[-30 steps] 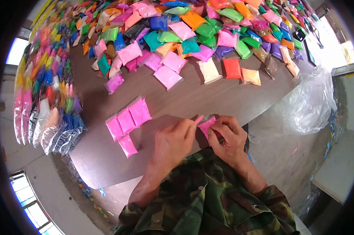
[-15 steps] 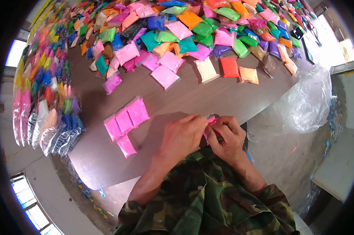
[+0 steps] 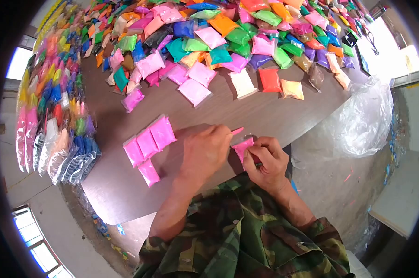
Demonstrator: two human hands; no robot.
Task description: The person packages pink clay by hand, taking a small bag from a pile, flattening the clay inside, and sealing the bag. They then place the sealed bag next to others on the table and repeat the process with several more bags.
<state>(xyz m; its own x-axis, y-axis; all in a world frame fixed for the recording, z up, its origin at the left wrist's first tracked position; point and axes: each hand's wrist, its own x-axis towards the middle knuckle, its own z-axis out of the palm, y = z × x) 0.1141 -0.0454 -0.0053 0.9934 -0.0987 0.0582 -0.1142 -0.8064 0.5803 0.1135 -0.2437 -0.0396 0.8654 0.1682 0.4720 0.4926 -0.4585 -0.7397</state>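
My left hand [image 3: 207,148] is closed, and a thin pink strip [image 3: 237,131] sticks out past its fingertips. Close by on the right, my right hand [image 3: 267,162] pinches the edge of a small pink packet [image 3: 242,148] near the table's front edge. A small dark green bit shows between the right fingers; I cannot make out what it is. Left of my hands, several bright pink packets [image 3: 148,144] lie together on the table, three in a row and one below them.
A large heap of colourful packets [image 3: 228,41] covers the back of the brown table [image 3: 126,199]. Long clear bags of packets [image 3: 56,116] are stacked at the left. A crumpled clear plastic bag [image 3: 362,120] hangs at the right edge.
My left hand has moved left and slightly up, away from my right hand, with the pink strip in its fingers. The pink packet in my right hand now shows more fully.
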